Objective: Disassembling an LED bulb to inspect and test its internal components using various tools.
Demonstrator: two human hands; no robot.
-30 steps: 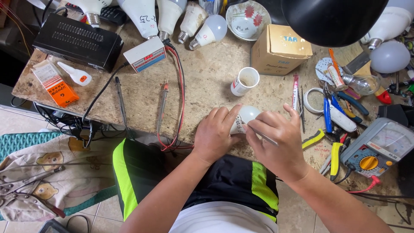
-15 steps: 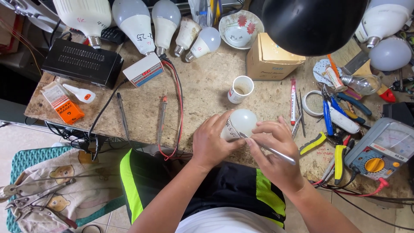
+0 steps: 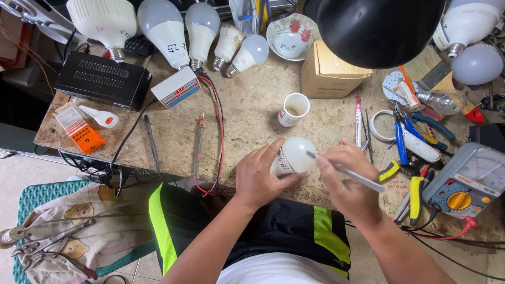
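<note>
My left hand (image 3: 259,176) grips a white bulb (image 3: 294,155) by its body, the frosted dome turned to the right, just above the worn wooden bench (image 3: 247,113). My right hand (image 3: 348,181) holds a thin grey tool (image 3: 350,174) like a pen, its tip touching the seam where the dome meets the body. A small white cup-shaped bulb base (image 3: 293,109) stands on the bench just beyond the held bulb.
Several large white bulbs (image 3: 167,29) line the back edge, beside a black box (image 3: 102,80) and a cardboard box (image 3: 331,71). Probe leads (image 3: 200,138) lie left. Pliers, cutters (image 3: 413,138) and a multimeter (image 3: 468,181) crowd the right. A black lamp shade (image 3: 379,29) hangs above.
The bulb has been turned and lifted slightly in my left hand. My right hand shifted from cupping it to pressing the thin tool's tip against the dome's seam.
</note>
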